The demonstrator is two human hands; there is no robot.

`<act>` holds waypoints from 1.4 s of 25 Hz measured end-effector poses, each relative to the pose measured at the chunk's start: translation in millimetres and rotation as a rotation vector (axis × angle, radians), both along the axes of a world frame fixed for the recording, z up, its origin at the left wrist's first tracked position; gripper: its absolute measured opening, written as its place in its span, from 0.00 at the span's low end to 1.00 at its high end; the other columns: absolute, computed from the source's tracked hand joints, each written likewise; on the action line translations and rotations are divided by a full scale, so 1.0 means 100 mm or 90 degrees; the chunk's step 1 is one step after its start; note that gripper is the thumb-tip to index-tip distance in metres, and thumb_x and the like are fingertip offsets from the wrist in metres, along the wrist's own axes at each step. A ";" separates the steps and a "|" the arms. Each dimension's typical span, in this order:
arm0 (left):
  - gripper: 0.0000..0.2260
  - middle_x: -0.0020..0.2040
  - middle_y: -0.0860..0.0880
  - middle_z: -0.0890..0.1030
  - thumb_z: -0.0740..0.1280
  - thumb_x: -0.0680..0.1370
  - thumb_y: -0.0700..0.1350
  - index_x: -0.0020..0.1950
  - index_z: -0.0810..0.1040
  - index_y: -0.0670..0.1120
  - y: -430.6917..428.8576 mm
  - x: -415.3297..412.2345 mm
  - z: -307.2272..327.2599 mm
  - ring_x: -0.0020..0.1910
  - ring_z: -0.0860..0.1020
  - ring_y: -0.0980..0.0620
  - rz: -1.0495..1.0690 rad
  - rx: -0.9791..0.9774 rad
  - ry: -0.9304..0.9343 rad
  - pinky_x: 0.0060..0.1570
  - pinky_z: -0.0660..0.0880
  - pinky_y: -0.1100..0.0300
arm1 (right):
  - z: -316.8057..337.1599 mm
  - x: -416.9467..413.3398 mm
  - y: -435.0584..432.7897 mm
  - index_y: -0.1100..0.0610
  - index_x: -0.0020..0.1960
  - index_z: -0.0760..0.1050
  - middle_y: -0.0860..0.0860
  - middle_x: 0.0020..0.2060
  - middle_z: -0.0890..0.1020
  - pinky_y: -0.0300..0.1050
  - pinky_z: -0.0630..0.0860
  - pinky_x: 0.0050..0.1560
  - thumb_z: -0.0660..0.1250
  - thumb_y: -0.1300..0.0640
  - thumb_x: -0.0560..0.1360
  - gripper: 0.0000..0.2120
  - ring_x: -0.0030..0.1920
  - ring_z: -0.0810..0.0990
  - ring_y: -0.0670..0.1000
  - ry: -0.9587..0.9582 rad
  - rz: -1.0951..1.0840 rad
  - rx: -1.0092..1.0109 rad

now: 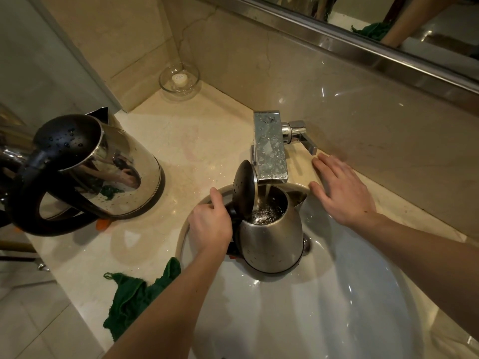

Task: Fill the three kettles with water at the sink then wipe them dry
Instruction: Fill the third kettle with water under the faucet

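Note:
A steel kettle (272,239) stands in the white sink (337,307) under the chrome tap (270,149), its black lid (245,187) flipped up. Water streams from the spout into its open top. My left hand (210,226) grips the kettle's black handle. My right hand (342,190) lies flat and open on the counter by the tap lever (300,136), fingers spread. A second steel kettle (103,174) with a wet black lid sits on the counter at left. Part of a third shiny kettle (10,149) shows at the far left edge.
A green cloth (134,294) lies crumpled on the beige counter left of the sink. A glass bowl with a candle (179,80) stands in the back corner. The marble backsplash and mirror frame (363,47) run behind the tap.

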State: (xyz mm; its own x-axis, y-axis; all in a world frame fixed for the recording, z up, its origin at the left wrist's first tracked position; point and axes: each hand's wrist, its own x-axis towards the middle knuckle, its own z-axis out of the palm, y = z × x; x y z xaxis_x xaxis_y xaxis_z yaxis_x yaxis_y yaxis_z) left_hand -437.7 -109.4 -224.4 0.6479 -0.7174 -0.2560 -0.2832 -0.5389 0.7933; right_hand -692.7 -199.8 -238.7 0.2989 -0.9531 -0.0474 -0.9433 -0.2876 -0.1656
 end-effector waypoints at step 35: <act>0.26 0.24 0.49 0.70 0.53 0.82 0.58 0.27 0.68 0.48 0.00 -0.02 -0.03 0.24 0.69 0.50 0.003 -0.026 0.002 0.29 0.72 0.54 | -0.01 0.00 0.00 0.50 0.78 0.56 0.50 0.77 0.60 0.46 0.46 0.75 0.47 0.39 0.79 0.31 0.77 0.54 0.51 -0.001 0.003 -0.001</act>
